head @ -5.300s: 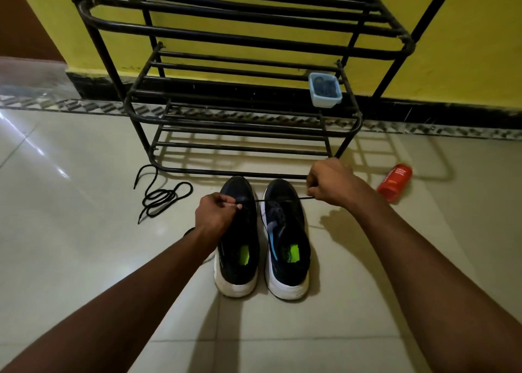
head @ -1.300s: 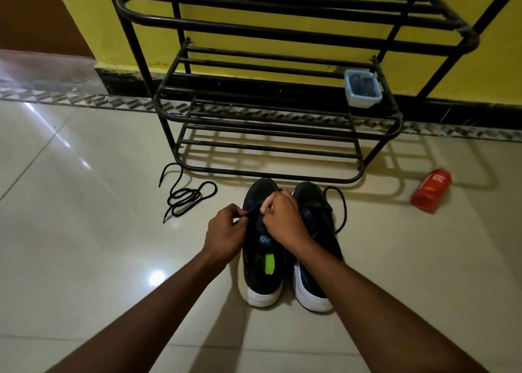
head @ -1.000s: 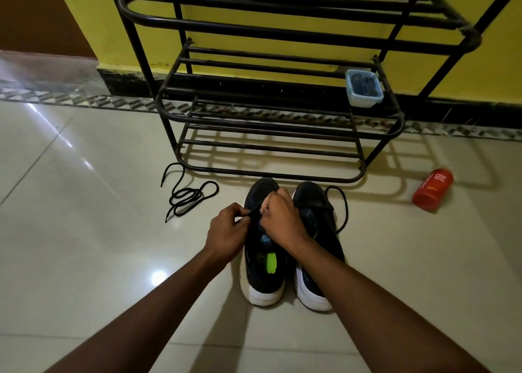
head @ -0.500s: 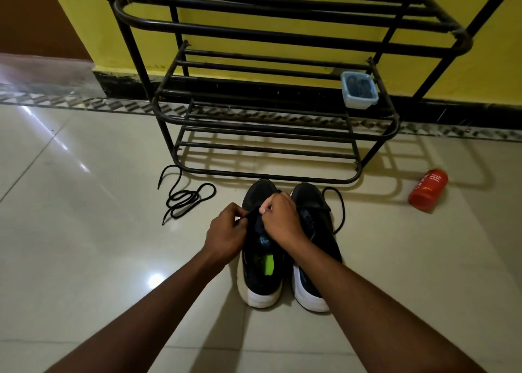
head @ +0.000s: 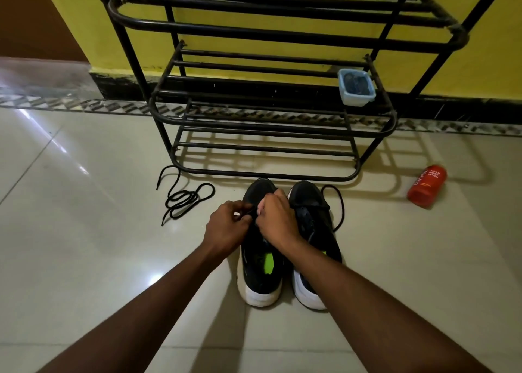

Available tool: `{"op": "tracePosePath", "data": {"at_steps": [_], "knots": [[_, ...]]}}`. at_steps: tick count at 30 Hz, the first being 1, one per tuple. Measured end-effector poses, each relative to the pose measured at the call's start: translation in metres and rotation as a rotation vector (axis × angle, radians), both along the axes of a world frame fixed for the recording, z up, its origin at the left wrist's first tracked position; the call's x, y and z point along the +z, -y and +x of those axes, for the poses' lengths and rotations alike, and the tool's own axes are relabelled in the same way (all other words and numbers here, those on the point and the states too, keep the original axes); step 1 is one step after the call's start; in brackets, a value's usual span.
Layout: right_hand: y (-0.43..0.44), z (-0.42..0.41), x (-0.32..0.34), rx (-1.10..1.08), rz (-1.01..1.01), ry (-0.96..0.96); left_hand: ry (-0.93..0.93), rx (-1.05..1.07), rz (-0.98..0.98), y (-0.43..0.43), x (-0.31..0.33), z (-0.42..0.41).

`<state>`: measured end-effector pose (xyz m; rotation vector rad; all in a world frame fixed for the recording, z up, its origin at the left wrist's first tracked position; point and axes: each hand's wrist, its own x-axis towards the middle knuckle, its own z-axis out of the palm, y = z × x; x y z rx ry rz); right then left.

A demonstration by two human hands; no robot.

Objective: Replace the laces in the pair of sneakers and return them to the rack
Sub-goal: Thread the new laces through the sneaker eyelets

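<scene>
While both hands work low over one shoe, the risks run across the floor (head: 84,245) from side to side. Farthest left, a loose black lace (head: 183,200) lies coiled on the tiles, well apart from the shoes; a sweeping knee or forearm could drag it away or knot it. Next, the left hand (head: 226,228) is curled, thumb and fingers pinching a short dark stretch of lace (head: 250,208) just above the left sneaker (head: 260,285). The right hand (head: 278,221) sits just beside the left, fingers curled down over the shoe's forepart and seemingly pinching the same lace. The eyelets beneath are hidden, so I cannot tell which hole is in play. If either pinch slips, the tip would likely pull back through, and working blind under the knuckles invites a skipped or crossed eyelet. Just beside that shoe, the right sneaker (head: 313,220) carries a lace whose slack loop (head: 340,208) spills onto the floor; a wrist catching it could unthread the shoe. Both shoes stand just in front of the rack (head: 271,35), not on it. Farther right, a small blue tub (head: 356,88) sits at a shelf's end, and a red bottle (head: 426,187) lies on its side, free to roll if nudged.
</scene>
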<state>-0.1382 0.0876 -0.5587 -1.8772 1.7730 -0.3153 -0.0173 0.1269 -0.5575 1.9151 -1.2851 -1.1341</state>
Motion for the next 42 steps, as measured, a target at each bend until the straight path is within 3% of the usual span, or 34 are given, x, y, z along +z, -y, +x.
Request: {"op": "tracePosePath", "data": {"at_steps": [10,17,26,32,39,42], "knots": [[0.001,0.001,-0.003,-0.202,0.006,0.200,-0.200,0.054,-0.006,0.002,-0.017,0.005],[0.001,-0.002,-0.002,-0.075,-0.032,0.053,-0.245,0.049,-0.028,0.000,-0.019,0.008],[0.004,0.003,-0.001,-0.133,-0.034,0.054,-0.237,0.007,-0.046,-0.001,-0.019,0.009],[0.002,0.004,-0.002,-0.059,-0.040,0.018,-0.020,-0.096,-0.110,0.000,-0.017,0.006],[0.001,0.007,-0.002,-0.222,-0.011,0.121,-0.295,0.030,0.012,0.001,-0.004,0.007],[-0.004,0.009,-0.005,-0.203,-0.017,0.048,-0.285,0.035,0.030,0.006,-0.006,0.008]]}}
